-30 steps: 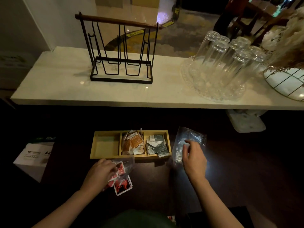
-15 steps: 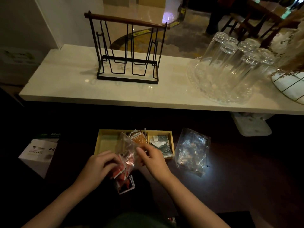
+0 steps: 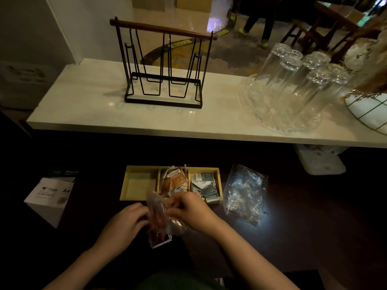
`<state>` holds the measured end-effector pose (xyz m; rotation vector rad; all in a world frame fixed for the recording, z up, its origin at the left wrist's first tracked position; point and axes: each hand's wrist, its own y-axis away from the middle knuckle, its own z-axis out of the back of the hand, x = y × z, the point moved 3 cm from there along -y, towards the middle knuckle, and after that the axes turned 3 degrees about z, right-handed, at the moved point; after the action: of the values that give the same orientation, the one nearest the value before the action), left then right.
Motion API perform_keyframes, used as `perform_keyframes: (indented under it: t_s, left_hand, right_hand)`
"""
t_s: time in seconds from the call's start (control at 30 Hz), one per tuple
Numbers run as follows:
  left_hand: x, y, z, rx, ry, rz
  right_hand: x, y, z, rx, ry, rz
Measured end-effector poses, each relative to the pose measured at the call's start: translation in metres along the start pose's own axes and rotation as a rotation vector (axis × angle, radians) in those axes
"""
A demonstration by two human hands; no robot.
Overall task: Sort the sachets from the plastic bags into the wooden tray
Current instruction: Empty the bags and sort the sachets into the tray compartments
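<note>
A wooden tray [image 3: 123, 192] with three compartments sits on the dark table. Its left compartment holds nothing, the middle one holds brown sachets [image 3: 174, 181], the right one grey-green sachets [image 3: 205, 186]. Just in front of the tray, my left hand [image 3: 125, 223] and my right hand [image 3: 191, 210] both grip a clear plastic bag [image 3: 161, 219] with red sachets inside. A few red sachets [image 3: 160, 241] lie on the table under the bag. A second clear plastic bag [image 3: 244, 193], crumpled and seemingly without sachets, lies to the right of the tray.
A white A4 paper box [image 3: 49, 197] stands at the left. Behind the tray runs a white marble ledge [image 3: 88, 116] carrying a black wire rack [image 3: 163, 65], a glass platter with several upturned glasses [image 3: 293, 80] and a wire-framed vase [image 3: 368, 105].
My right hand left the crumpled bag at the right and came over to the red-sachet bag. Both hands now hold that bag, lifted and gathered in front of the tray.
</note>
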<state>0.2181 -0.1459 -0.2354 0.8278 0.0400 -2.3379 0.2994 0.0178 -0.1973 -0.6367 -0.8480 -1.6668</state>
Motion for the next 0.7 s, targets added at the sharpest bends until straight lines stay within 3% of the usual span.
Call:
perform_keyframes:
  t_s: [0.2, 0.37, 0.7]
  left_hand:
    - [-0.02, -0.005, -0.006, 0.019, 0.234, 0.144]
    - [-0.024, -0.012, -0.007, 0.009, 0.621, 0.425]
    - [-0.033, -0.014, -0.008, 0.008, 0.549, 0.518]
  right_hand:
    - [-0.005, -0.003, -0.02, -0.014, -0.004, -0.087]
    - [-0.01, -0.009, -0.025, 0.05, -0.213, -0.178]
    - [-0.017, -0.01, -0.034, 0.055, -0.542, -0.268]
